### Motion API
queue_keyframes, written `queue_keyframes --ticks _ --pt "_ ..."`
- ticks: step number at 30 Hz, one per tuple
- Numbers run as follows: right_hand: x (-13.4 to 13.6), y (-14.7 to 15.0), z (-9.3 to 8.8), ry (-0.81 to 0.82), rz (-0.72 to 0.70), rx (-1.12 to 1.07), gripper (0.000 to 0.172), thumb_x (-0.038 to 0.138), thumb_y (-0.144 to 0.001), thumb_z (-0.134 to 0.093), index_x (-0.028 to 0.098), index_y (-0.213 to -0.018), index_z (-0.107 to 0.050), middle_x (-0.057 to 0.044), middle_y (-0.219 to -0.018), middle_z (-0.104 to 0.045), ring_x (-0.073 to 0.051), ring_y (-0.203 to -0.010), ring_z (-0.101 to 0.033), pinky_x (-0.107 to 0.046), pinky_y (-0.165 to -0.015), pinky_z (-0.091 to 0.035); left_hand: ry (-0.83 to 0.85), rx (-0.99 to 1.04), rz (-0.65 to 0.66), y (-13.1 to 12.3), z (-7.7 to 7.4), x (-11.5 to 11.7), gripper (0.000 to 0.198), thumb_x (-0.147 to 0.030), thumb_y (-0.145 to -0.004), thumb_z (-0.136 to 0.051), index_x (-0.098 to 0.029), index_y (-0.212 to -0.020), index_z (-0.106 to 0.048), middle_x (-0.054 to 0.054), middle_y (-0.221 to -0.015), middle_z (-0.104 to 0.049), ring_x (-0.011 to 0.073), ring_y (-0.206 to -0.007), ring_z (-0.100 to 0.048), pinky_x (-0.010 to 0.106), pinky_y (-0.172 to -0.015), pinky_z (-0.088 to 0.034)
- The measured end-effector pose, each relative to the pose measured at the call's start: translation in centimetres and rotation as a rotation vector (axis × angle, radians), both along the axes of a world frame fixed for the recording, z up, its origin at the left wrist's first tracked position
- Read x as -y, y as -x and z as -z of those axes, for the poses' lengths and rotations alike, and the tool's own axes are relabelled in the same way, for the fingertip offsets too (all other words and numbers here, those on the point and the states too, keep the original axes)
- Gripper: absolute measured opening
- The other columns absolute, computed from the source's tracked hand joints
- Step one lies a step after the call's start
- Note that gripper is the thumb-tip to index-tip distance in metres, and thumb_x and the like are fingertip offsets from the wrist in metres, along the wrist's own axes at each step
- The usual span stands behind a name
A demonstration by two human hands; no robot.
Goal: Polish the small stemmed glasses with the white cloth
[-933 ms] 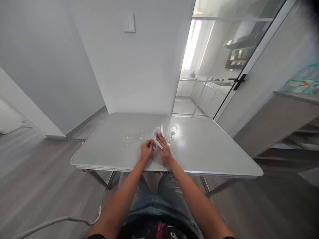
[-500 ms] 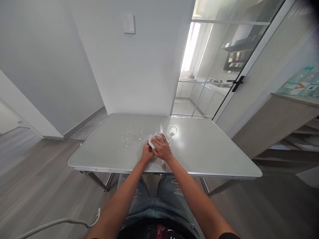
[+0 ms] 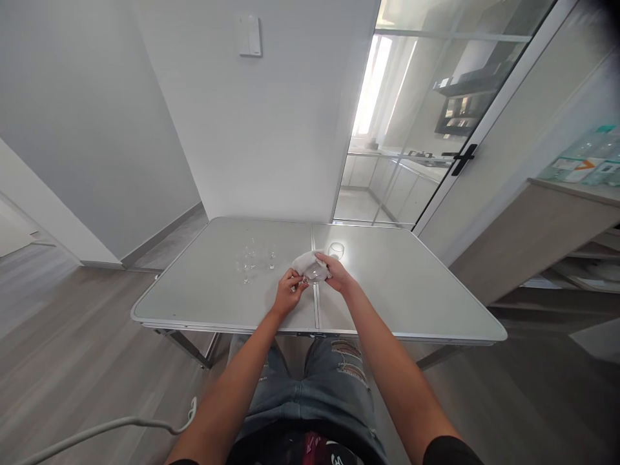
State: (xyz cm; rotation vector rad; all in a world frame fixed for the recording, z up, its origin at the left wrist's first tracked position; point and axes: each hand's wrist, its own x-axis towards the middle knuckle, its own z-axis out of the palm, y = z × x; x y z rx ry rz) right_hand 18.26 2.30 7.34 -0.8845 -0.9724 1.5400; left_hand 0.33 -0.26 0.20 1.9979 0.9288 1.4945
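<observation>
A glass (image 3: 314, 276) is pinched by the left hand (image 3: 289, 292) — a white cloth (image 3: 304, 261) is clutched against it by the right hand (image 3: 338, 274).

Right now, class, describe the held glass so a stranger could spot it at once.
Find the pale folding table by the white wall. Over its centre seam, the left hand and right hand hold a clear glass half wrapped in white cloth. The other glasses stand bare on the table; only this one is held.
</observation>
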Motion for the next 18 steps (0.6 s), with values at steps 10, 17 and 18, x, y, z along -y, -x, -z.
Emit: queue_keyframes --ticks 10,17,18 --pt "2.6 6.9 3.9 -0.085 0.323 -0.321 0.038 0.056 -0.087 -0.057 0.020 -0.099 -0.063 -0.003 -0.092 -0.070 -0.017 -0.082 -0.065 -0.030 -0.071 -0.053 0.046 0.091 -0.168 0.3 0.0 -0.3 0.030 -0.037 -0.094 -0.058 -0.019 -0.072 -0.067 0.002 -0.075 -0.047 0.0140 -0.067 -0.047 0.027 -0.061 -0.038" --pt "4.9 8.8 6.2 -0.425 0.550 0.510 0.050 0.049 -0.099 -0.040 0.015 -0.134 -0.053 -0.010 -0.103 -0.070 -0.022 -0.098 -0.066 -0.037 -0.088 -0.053 0.114 0.148 -0.173 0.3 -0.3 -0.1 0.035 -0.040 -0.096 -0.053 -0.018 -0.070 -0.061 0.002 -0.076 -0.048 0.0126 -0.065 -0.047 0.025 -0.058 -0.039" --pt "5.1 8.5 6.3 -0.518 0.541 0.604 0.053 0.044 -0.100 -0.037 0.016 -0.145 -0.043 -0.013 -0.120 -0.066 -0.023 -0.114 -0.062 -0.040 -0.097 -0.050 0.114 0.153 -0.174 0.4 -0.4 -0.1 0.036 -0.040 -0.096 -0.053 -0.018 -0.068 -0.060 0.002 -0.075 -0.048 0.0126 -0.065 -0.047 0.025 -0.058 -0.040"
